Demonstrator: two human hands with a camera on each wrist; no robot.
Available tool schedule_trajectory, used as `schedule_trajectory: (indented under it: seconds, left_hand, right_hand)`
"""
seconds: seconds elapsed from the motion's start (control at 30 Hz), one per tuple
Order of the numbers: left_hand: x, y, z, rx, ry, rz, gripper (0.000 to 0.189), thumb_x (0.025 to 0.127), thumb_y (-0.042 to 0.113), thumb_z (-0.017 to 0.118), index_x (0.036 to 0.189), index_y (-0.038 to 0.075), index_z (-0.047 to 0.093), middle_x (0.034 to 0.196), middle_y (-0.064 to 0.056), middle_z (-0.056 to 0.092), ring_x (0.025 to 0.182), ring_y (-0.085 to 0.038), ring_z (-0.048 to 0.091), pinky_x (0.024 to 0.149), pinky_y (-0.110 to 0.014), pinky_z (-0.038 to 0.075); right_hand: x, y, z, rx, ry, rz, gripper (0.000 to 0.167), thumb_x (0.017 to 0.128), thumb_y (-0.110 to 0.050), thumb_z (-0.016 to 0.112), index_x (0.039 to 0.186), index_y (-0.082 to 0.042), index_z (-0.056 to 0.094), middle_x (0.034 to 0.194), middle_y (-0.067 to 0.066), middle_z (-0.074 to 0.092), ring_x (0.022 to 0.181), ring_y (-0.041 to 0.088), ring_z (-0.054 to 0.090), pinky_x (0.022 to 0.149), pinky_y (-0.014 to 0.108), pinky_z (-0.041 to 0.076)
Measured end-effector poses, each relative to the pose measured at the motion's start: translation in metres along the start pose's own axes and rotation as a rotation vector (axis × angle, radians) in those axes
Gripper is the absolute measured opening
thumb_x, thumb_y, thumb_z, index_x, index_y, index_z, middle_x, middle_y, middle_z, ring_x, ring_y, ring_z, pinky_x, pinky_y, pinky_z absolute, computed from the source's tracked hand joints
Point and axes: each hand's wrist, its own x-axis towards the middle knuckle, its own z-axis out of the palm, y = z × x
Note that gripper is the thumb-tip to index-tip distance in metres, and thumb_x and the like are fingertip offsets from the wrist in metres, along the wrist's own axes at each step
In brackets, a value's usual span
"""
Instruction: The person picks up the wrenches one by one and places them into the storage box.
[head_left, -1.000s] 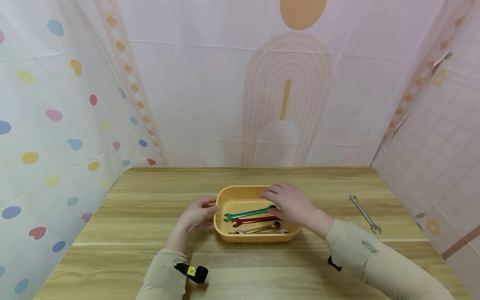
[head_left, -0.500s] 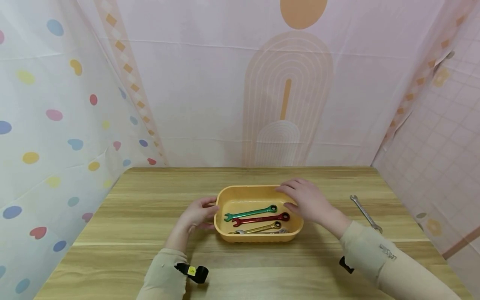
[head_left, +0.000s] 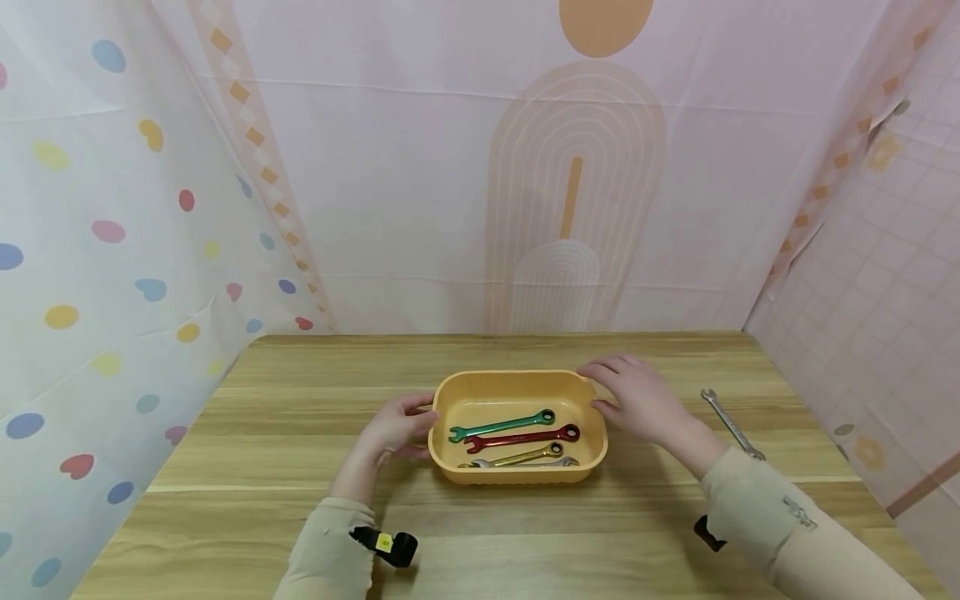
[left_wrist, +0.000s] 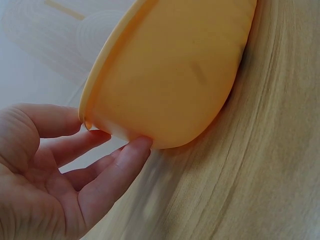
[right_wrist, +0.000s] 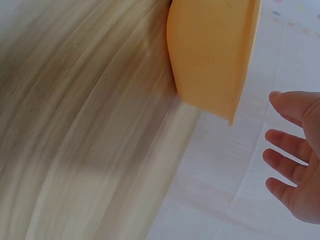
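Note:
A yellow plastic basin (head_left: pixel 517 476) stands on the wooden table. Inside lie a green wrench (head_left: pixel 501 427), a red wrench (head_left: pixel 521 438), a gold wrench (head_left: pixel 525 455) and a silver wrench (head_left: pixel 558 463) partly hidden by the front wall. My left hand (head_left: pixel 393 429) holds the basin's left end: its thumb is at the rim, and its fingertips (left_wrist: pixel 142 142) touch the outer wall. Beside the right end, my right hand (head_left: pixel 637 400) is spread and holds nothing. In the right wrist view its fingers (right_wrist: pixel 285 167) are apart from the basin wall (right_wrist: pixel 212 55).
Another silver wrench (head_left: pixel 731 423) lies on the table (head_left: pixel 315 375) to the right, its near end by the right sleeve (head_left: pixel 772 508). Patterned cloth (head_left: pixel 420 208) hangs behind the table and along both sides.
My right hand has moved from over the wrenches out to the right, past the basin's right end, uncovering the ring ends of the green and red wrenches. The left hand stays put.

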Motion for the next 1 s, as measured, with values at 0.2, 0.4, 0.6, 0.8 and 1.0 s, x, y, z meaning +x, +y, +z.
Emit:
schedule_trajectory:
  seconds: [0.2,0.4,0.6,0.8,1.0]
  left_hand:
    - [0.000,0.000,0.000,0.003,0.001,0.001,0.047,0.100,0.007,0.056,0.144,-0.004,0.044,0.128,-0.027,0.050,0.099,-0.032,0.065,0.065,-0.040,0.059]
    - [-0.002,0.001,-0.001,-0.003,-0.007,0.004,0.048,0.100,0.007,0.057,0.145,-0.004,0.043,0.128,-0.027,0.051,0.100,-0.033,0.064,0.066,-0.041,0.059]
    - [-0.004,0.003,-0.001,-0.014,-0.017,0.023,0.049,0.099,0.009,0.058,0.144,-0.005,0.044,0.123,-0.026,0.052,0.096,-0.028,0.066,0.067,-0.039,0.059]
    - [-0.001,0.001,-0.001,-0.007,0.000,0.004,0.047,0.100,0.007,0.056,0.144,-0.003,0.045,0.128,-0.026,0.051,0.100,-0.032,0.064,0.068,-0.041,0.059]
    - [0.000,0.001,-0.001,0.002,0.006,-0.001,0.046,0.101,0.006,0.055,0.145,-0.003,0.044,0.129,-0.027,0.050,0.101,-0.032,0.064,0.068,-0.042,0.059]
  right_hand:
    - [-0.008,0.011,-0.001,0.004,0.004,0.056,0.049,0.081,-0.014,0.082,0.126,-0.007,0.064,0.123,0.014,0.064,0.115,0.036,0.057,0.098,0.053,0.045]
    - [-0.018,0.021,-0.002,-0.001,0.015,0.100,0.051,0.080,-0.011,0.081,0.127,-0.006,0.063,0.123,0.017,0.063,0.114,0.038,0.057,0.095,0.055,0.046]
    - [-0.027,0.030,-0.007,0.022,0.012,0.158,0.050,0.083,-0.012,0.079,0.129,-0.005,0.062,0.123,0.019,0.063,0.114,0.041,0.057,0.095,0.057,0.046]
    - [-0.035,0.041,-0.008,0.041,0.022,0.220,0.050,0.084,-0.013,0.078,0.130,-0.004,0.061,0.121,0.022,0.063,0.113,0.044,0.057,0.094,0.059,0.045]
    - [-0.040,0.052,-0.007,0.064,-0.006,0.281,0.051,0.086,-0.014,0.076,0.132,-0.002,0.058,0.124,0.027,0.060,0.114,0.049,0.054,0.095,0.062,0.043]
